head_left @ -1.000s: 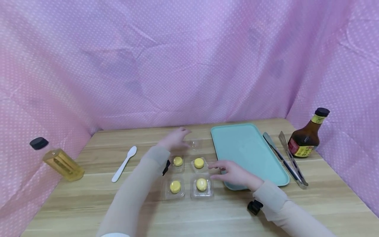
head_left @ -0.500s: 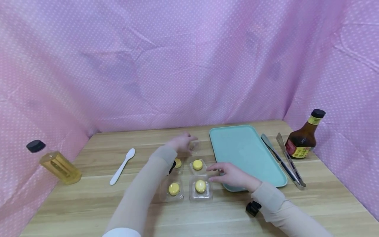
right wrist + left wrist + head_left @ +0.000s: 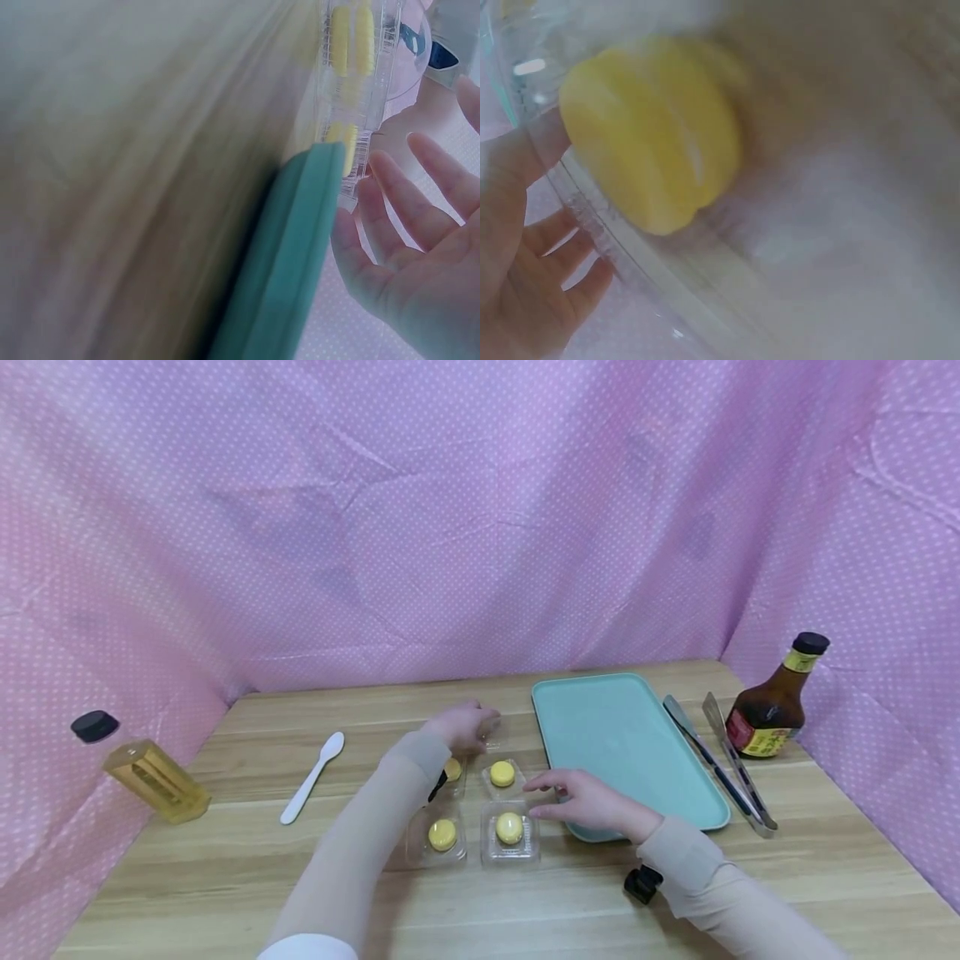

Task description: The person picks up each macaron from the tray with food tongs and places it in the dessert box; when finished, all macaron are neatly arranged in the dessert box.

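Note:
In the head view my left hand (image 3: 463,727) reaches over the rear of the macaron group, its thumb and fingers at an empty clear plastic box (image 3: 495,735). The left wrist view shows a yellow macaron (image 3: 649,135) in its clear box close to the camera, with the curled fingers (image 3: 574,255) beyond it. Yellow macarons in clear boxes sit in two rows: rear right (image 3: 502,774), front left (image 3: 442,835), front right (image 3: 509,828). The left wrist partly covers the rear left macaron (image 3: 452,769). My right hand (image 3: 588,802) holds nothing, fingers loosely bent beside the right-hand boxes.
A mint-green tray (image 3: 622,735) lies under and behind my right hand. Right of it are metal tongs (image 3: 727,768) and a brown sauce bottle (image 3: 768,710). On the left are a white spoon (image 3: 313,777) and a bottle of yellow liquid (image 3: 157,781). Pink dotted cloth (image 3: 480,527) surrounds the table.
My left hand has moved right and slightly down onto the empty clear box, its fingers now more curled. The right hand stays about where it was.

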`<action>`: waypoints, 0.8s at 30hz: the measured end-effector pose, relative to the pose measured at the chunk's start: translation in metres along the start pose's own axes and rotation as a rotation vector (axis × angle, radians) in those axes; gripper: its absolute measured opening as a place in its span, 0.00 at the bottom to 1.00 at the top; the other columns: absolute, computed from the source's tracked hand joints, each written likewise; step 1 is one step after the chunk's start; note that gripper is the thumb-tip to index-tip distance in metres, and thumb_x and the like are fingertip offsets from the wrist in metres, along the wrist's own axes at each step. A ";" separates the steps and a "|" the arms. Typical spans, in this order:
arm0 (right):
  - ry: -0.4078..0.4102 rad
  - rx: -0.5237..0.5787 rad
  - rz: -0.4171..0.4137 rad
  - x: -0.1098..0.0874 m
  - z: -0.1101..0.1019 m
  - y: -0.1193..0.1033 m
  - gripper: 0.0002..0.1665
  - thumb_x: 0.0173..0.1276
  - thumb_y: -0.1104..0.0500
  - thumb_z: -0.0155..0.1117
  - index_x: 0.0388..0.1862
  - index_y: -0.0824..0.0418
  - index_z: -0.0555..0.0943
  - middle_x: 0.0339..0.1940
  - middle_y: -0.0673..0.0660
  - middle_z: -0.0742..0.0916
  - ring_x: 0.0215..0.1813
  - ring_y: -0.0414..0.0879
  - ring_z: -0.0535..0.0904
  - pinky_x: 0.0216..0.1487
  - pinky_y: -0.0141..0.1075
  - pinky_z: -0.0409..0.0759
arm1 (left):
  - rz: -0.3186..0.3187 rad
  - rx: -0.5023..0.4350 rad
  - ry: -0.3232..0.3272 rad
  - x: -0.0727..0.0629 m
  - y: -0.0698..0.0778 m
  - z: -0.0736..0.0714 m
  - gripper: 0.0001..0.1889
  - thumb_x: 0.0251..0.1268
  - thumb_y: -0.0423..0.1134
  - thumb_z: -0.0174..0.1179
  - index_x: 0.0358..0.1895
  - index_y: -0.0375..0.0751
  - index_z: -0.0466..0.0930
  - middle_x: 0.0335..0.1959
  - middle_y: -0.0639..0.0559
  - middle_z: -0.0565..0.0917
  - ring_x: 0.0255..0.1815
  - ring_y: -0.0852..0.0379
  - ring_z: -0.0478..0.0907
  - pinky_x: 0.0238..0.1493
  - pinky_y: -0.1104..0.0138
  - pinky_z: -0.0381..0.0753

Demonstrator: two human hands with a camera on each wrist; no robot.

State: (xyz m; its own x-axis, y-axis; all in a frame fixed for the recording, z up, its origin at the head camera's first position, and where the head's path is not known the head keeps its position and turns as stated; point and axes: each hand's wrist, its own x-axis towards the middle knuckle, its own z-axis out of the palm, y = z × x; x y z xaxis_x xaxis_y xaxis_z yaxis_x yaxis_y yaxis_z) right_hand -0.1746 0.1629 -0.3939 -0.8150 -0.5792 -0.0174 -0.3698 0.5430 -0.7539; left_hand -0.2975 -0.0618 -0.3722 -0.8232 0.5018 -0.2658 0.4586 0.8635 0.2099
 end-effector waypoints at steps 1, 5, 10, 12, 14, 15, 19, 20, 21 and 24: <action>-0.001 0.002 0.003 0.000 0.000 0.000 0.26 0.65 0.50 0.64 0.57 0.63 0.78 0.56 0.57 0.82 0.58 0.56 0.75 0.58 0.52 0.75 | -0.002 -0.005 0.003 -0.001 -0.001 0.000 0.38 0.57 0.42 0.66 0.71 0.52 0.60 0.68 0.41 0.65 0.66 0.43 0.66 0.66 0.50 0.68; 0.000 -0.010 0.007 0.000 -0.001 -0.001 0.26 0.64 0.49 0.64 0.56 0.63 0.78 0.56 0.57 0.82 0.58 0.55 0.75 0.57 0.52 0.75 | -0.015 -0.032 0.009 -0.001 -0.005 0.002 0.36 0.57 0.42 0.66 0.70 0.50 0.62 0.66 0.39 0.66 0.65 0.42 0.67 0.64 0.49 0.70; 0.000 -0.020 0.006 0.000 -0.001 -0.001 0.26 0.65 0.49 0.63 0.57 0.62 0.78 0.56 0.57 0.82 0.58 0.55 0.75 0.58 0.51 0.75 | -0.023 -0.065 -0.004 -0.001 -0.012 0.006 0.34 0.59 0.43 0.64 0.68 0.46 0.61 0.61 0.40 0.72 0.61 0.44 0.71 0.62 0.52 0.73; 0.000 -0.010 0.003 0.000 -0.002 -0.001 0.26 0.65 0.49 0.63 0.57 0.62 0.78 0.57 0.57 0.82 0.58 0.55 0.75 0.58 0.51 0.75 | -0.020 -0.077 -0.004 -0.001 -0.013 0.006 0.34 0.60 0.43 0.64 0.68 0.44 0.61 0.58 0.41 0.74 0.60 0.45 0.72 0.62 0.53 0.73; 0.001 -0.009 -0.004 0.000 -0.002 -0.001 0.26 0.65 0.49 0.63 0.57 0.63 0.78 0.57 0.58 0.82 0.58 0.56 0.75 0.58 0.51 0.76 | -0.015 -0.074 0.002 0.000 -0.014 0.006 0.34 0.60 0.44 0.64 0.68 0.42 0.61 0.57 0.42 0.75 0.59 0.46 0.72 0.63 0.54 0.72; 0.002 -0.003 -0.006 0.000 -0.002 0.000 0.26 0.65 0.49 0.63 0.57 0.63 0.78 0.57 0.58 0.82 0.58 0.56 0.75 0.58 0.51 0.76 | -0.015 -0.071 0.007 0.000 -0.014 0.006 0.34 0.60 0.44 0.64 0.68 0.41 0.61 0.58 0.42 0.75 0.60 0.45 0.72 0.64 0.54 0.72; 0.003 -0.006 -0.012 0.000 -0.002 -0.001 0.26 0.65 0.50 0.63 0.56 0.64 0.78 0.56 0.58 0.82 0.58 0.57 0.75 0.57 0.51 0.76 | -0.022 -0.062 0.024 -0.001 -0.014 0.005 0.37 0.59 0.45 0.65 0.70 0.40 0.59 0.64 0.39 0.71 0.65 0.43 0.68 0.68 0.53 0.67; 0.002 0.002 -0.009 0.000 -0.003 -0.001 0.26 0.65 0.50 0.63 0.56 0.64 0.78 0.56 0.58 0.82 0.58 0.56 0.75 0.58 0.51 0.76 | -0.029 -0.057 0.030 -0.001 -0.014 0.005 0.38 0.59 0.45 0.64 0.70 0.40 0.58 0.66 0.38 0.68 0.66 0.42 0.67 0.68 0.53 0.66; 0.002 -0.002 -0.011 0.000 -0.003 -0.001 0.26 0.65 0.50 0.63 0.57 0.65 0.78 0.56 0.59 0.82 0.58 0.57 0.75 0.58 0.51 0.76 | -0.035 -0.055 0.039 -0.001 -0.014 0.005 0.39 0.58 0.45 0.64 0.71 0.41 0.57 0.68 0.37 0.66 0.67 0.42 0.66 0.68 0.52 0.66; 0.008 -0.036 -0.017 0.003 -0.008 -0.002 0.26 0.66 0.51 0.63 0.57 0.65 0.77 0.55 0.60 0.82 0.57 0.57 0.75 0.56 0.52 0.77 | -0.053 -0.033 0.086 -0.002 -0.013 0.002 0.41 0.57 0.45 0.64 0.73 0.44 0.54 0.70 0.34 0.61 0.67 0.39 0.65 0.67 0.50 0.67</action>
State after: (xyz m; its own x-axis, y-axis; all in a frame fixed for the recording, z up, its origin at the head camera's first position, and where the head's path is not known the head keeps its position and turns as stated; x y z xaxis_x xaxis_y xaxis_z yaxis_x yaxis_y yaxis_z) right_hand -0.1795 0.1649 -0.3868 -0.8122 -0.5833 0.0004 -0.3991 0.5552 -0.7297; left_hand -0.3010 -0.0738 -0.3763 -0.8724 0.4480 -0.1955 0.4037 0.8859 0.2287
